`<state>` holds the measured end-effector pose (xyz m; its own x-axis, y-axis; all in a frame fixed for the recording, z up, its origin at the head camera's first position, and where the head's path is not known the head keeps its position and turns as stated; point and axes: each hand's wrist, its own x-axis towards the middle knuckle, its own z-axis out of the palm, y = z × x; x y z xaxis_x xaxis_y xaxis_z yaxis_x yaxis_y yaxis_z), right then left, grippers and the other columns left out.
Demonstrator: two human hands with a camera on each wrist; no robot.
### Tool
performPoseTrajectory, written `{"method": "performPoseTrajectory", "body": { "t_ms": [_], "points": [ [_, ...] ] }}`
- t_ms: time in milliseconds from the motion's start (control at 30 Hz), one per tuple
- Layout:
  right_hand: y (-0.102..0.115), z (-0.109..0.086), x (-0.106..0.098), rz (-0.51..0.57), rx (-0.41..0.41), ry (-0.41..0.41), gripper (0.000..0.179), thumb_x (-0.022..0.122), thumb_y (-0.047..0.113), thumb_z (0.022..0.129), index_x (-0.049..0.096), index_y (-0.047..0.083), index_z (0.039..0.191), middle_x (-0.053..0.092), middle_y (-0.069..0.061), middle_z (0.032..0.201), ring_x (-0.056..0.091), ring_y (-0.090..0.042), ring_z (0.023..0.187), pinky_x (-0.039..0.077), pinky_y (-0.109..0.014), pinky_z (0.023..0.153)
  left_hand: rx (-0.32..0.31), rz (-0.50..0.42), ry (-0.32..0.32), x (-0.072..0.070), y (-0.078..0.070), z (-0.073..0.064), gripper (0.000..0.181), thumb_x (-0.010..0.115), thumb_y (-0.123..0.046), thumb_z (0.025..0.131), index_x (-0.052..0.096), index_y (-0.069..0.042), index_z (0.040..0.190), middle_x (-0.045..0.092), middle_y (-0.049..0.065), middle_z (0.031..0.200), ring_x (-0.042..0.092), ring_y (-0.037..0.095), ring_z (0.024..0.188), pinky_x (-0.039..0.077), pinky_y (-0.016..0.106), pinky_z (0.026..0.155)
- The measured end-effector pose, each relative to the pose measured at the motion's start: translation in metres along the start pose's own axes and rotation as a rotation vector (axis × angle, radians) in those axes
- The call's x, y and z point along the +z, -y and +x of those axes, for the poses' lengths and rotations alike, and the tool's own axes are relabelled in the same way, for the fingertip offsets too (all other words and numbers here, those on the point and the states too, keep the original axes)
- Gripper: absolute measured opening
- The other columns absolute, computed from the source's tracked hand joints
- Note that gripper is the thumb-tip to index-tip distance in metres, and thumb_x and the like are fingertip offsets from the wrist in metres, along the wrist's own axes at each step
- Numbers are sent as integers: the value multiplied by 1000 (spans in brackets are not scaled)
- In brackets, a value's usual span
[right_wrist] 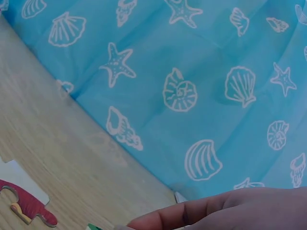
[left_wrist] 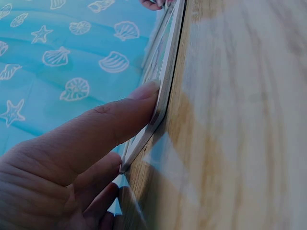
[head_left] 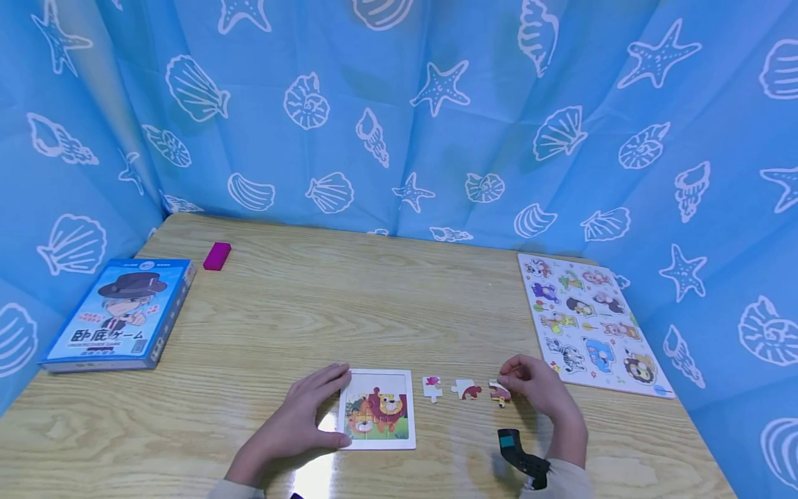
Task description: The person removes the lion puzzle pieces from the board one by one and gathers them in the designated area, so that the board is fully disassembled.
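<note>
A small white-framed jigsaw puzzle [head_left: 376, 445], partly filled with a lion picture, lies on the table. My left hand [head_left: 312, 409] grips its left side, the thumb at the near corner and the fingers at the far one; in the left wrist view the thumb [left_wrist: 115, 115] presses the frame's edge [left_wrist: 165, 91]. To the right, my right hand [head_left: 539, 384] pinches a puzzle piece [head_left: 499, 394] with thumb and forefinger. Two loose pieces lie between: a white one with a pink patch [head_left: 431, 389] and a white and dark red one [head_left: 465, 389].
An animal puzzle board [head_left: 589, 322] lies at the right, just beyond my right hand. A blue game box [head_left: 118, 315] lies at the far left, with a magenta block [head_left: 217, 256] near it. A blue shell-patterned curtain [head_left: 374, 125] surrounds the wooden table [head_left: 349, 298].
</note>
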<state>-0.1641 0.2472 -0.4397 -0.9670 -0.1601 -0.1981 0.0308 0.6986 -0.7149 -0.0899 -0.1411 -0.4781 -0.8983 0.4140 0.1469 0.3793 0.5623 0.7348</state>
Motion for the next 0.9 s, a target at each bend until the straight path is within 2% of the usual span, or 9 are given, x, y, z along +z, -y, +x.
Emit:
{"method": "performPoseTrajectory", "body": {
  "t_ms": [367, 767, 900],
  "points": [
    [-1, 4, 4, -83, 79, -26, 9, 66, 9, 89, 63, 1, 91, 59, -3, 78, 52, -18, 73, 41, -32, 67, -4, -9, 2, 0, 0, 0, 91, 79, -47, 70, 45, 3, 138, 37, 16, 146, 28, 37, 135, 19, 61, 102],
    [5, 3, 5, -106, 121, -24, 4, 66, 6, 88, 64, 3, 89, 57, -4, 79, 50, -20, 76, 40, -34, 71, -1, 3, -4, 0, 1, 0, 91, 79, -46, 69, 45, 4, 137, 38, 16, 146, 29, 36, 135, 19, 61, 102],
    [6, 2, 4, -106, 110, -19, 5, 66, 6, 88, 64, 2, 89, 58, -4, 79, 50, -20, 75, 40, -34, 69, 1, 3, -5, 0, 1, 0, 92, 80, -46, 69, 45, 4, 137, 37, 16, 146, 29, 36, 135, 19, 61, 102]
  ]
}}
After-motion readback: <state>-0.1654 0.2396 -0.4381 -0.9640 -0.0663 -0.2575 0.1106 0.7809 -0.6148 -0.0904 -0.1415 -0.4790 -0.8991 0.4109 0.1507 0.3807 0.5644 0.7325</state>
